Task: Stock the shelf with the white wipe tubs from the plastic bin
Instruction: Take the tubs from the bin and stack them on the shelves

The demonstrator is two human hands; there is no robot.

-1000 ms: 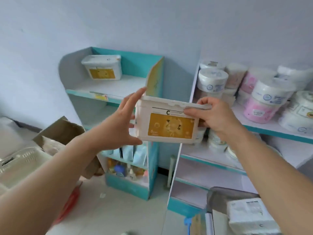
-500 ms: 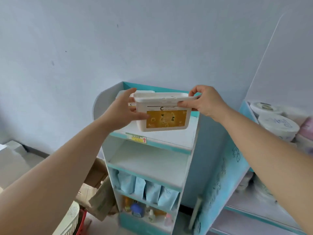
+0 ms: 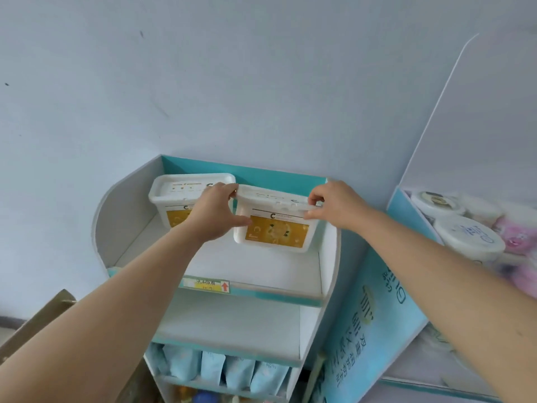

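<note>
White with a yellow label, one wipe tub (image 3: 174,196) sits at the left of the top shelf (image 3: 261,271). Just beside it, our left hand (image 3: 213,221) and right hand (image 3: 338,205) grip a second tub (image 3: 276,231) between them, with our fingers curled on its lid ends.

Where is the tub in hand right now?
Head view, centre: the left hand and right hand hold the new tub over the top shelf's right half, just right of the shelved tub.
</note>
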